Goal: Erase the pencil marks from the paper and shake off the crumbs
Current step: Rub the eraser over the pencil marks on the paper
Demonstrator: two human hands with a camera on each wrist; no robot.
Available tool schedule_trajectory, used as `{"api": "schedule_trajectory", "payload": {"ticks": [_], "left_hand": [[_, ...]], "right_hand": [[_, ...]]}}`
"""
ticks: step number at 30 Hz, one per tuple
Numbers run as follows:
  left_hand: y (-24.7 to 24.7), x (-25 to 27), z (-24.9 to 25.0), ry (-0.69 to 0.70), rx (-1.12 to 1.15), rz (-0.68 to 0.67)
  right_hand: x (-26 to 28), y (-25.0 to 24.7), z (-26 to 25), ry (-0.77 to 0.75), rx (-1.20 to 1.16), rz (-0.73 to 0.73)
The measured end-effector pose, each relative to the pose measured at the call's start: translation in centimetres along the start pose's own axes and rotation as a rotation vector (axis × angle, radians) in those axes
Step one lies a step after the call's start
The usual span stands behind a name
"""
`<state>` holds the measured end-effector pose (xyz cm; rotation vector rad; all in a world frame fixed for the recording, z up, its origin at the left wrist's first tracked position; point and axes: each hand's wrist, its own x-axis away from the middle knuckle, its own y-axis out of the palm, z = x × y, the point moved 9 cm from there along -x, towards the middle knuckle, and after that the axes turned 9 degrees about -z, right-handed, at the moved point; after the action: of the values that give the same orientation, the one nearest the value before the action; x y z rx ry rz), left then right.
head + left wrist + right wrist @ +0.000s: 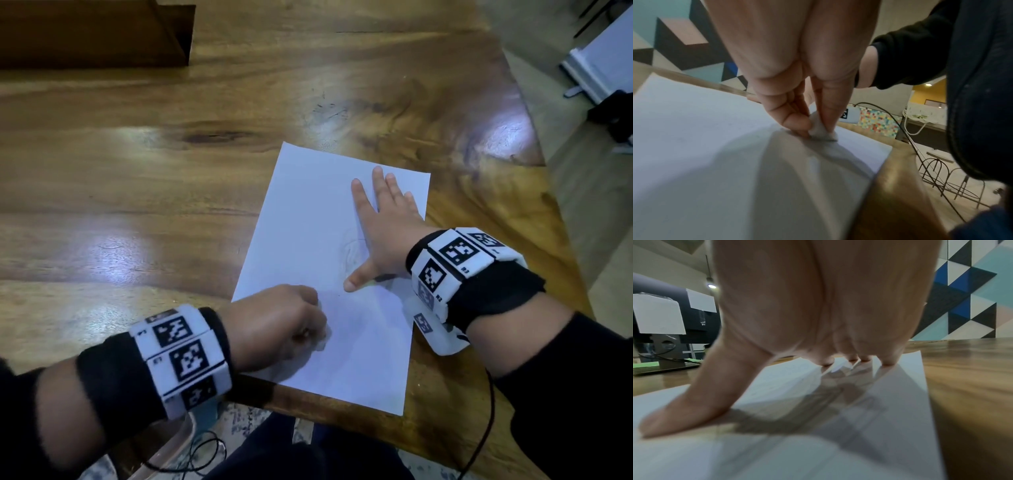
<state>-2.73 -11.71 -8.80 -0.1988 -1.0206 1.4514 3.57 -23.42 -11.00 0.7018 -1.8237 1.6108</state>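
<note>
The paper point(329, 274) lies flat near the right front corner of the wooden table point(171, 171), its near edge close to the table's edge. I pinch a small white eraser point(823, 131) between the thumb and fingers of my left hand point(277, 325) and press its tip onto the sheet's lower half. My right hand point(380, 229) lies flat with its fingers spread, pinning the upper right part of the sheet so it cannot slide. I judge the erasing step is in hand. Faint pencil marks point(352, 255) show beside my right thumb, perhaps a curved outline, though the view is too soft to be sure. Next I should work the eraser toward those marks with short strokes under firm right-hand pressure, then lift the sheet with 2 hands to shake off crumbs.
</note>
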Motion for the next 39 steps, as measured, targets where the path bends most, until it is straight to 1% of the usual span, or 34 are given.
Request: {"api": "schedule_trajectory", "payload": {"ticks": [2, 4, 6, 7, 8, 10, 11, 12, 13, 15, 17, 18, 20, 23, 24, 25, 28, 29, 31, 33, 34, 35, 36, 37, 38, 39], "left_hand": [[-2.6, -0.9, -0.9, -0.061, 0.040, 0.061], [-5.4, -2.2, -1.7, -0.088, 0.021, 0.174], [-5.8, -2.6, -1.7, -0.102, -0.004, 0.209], [-5.1, -2.4, -1.2, -0.079, 0.009, 0.204], [-3.7, -1.9, -0.7, -0.048, -0.038, 0.164], [-0.9, -0.5, -0.1, -0.017, -0.082, 0.039], [-0.2, -0.3, 0.3, 0.025, -0.090, 0.014], [-0.4, -0.6, 0.3, 0.031, -0.048, -0.004], [-1.5, -1.2, -0.2, -0.011, 0.003, 0.022], [-4.9, -2.5, -1.3, -0.108, 0.031, 0.134], [-7.0, -3.5, -2.0, -0.141, 0.025, 0.244], [-7.0, -3.4, -1.9, -0.149, 0.024, 0.254], [-5.2, -2.3, -1.2, -0.120, 0.058, 0.204], [-1.2, -0.7, 0.6, -0.068, 0.099, 0.011], [-1.1, -0.9, 0.5, -0.060, 0.103, 0.004], [-1.8, -1.4, 0.3, -0.072, 0.075, 0.008], [-5.3, -2.9, -1.2, -0.115, 0.018, 0.142], [-5.8, -3.1, -1.6, -0.117, 0.016, 0.163], [-4.7, -2.8, -1.2, -0.115, 0.010, 0.141], [-2.1, -1.7, -0.5, -0.084, -0.026, 0.083], [-0.9, -1.0, 0.3, -0.037, -0.151, 0.042], [0.0, -0.6, 0.5, -0.024, -0.196, -0.005], [0.3, -0.5, 0.6, 0.001, -0.182, -0.031], [-0.4, -0.8, 0.3, 0.003, -0.109, -0.022], [-1.6, -1.2, -0.6, -0.049, 0.007, 0.016], [-3.6, -1.5, -1.3, -0.088, 0.006, 0.095]], "right_hand": [[0.0, 0.0, 0.0, -0.001, 0.002, 0.003], [0.0, 0.0, 0.0, 0.002, 0.003, 0.003], [0.0, 0.0, 0.0, 0.002, 0.010, 0.005], [0.0, 0.0, 0.0, 0.000, 0.012, 0.003], [-0.1, 0.0, 0.0, -0.001, 0.012, 0.002], [-0.1, 0.1, 0.1, -0.001, 0.010, 0.002], [-0.1, 0.1, 0.1, 0.000, 0.012, 0.003], [-0.1, 0.1, 0.1, 0.000, 0.014, 0.005], [-0.1, 0.1, 0.1, -0.001, 0.014, 0.007], [-0.2, 0.1, 0.1, -0.005, 0.009, 0.012], [-0.2, 0.1, 0.1, -0.007, 0.009, 0.013], [-0.2, 0.1, 0.1, -0.007, 0.011, 0.013], [-0.2, 0.1, 0.1, -0.009, 0.012, 0.012], [-0.2, 0.1, 0.1, -0.005, 0.023, 0.011], [-0.2, 0.1, 0.1, -0.002, 0.023, 0.010], [-0.2, 0.1, 0.1, 0.001, 0.022, 0.009], [-0.2, 0.0, 0.1, 0.001, 0.014, 0.012], [-0.2, 0.0, 0.0, 0.001, 0.010, 0.012], [-0.2, 0.0, 0.0, -0.004, 0.005, 0.010], [-0.1, 0.1, 0.1, -0.006, 0.009, 0.008], [-0.2, 0.1, 0.1, -0.005, 0.012, 0.006], [-0.2, 0.1, 0.1, -0.004, 0.012, 0.005], [-0.2, 0.1, 0.1, -0.004, 0.011, 0.004], [-0.1, 0.1, 0.0, -0.005, 0.010, 0.002], [-0.1, 0.1, 0.0, -0.005, 0.010, 0.001], [0.0, 0.1, 0.0, -0.005, 0.009, 0.001]]}}
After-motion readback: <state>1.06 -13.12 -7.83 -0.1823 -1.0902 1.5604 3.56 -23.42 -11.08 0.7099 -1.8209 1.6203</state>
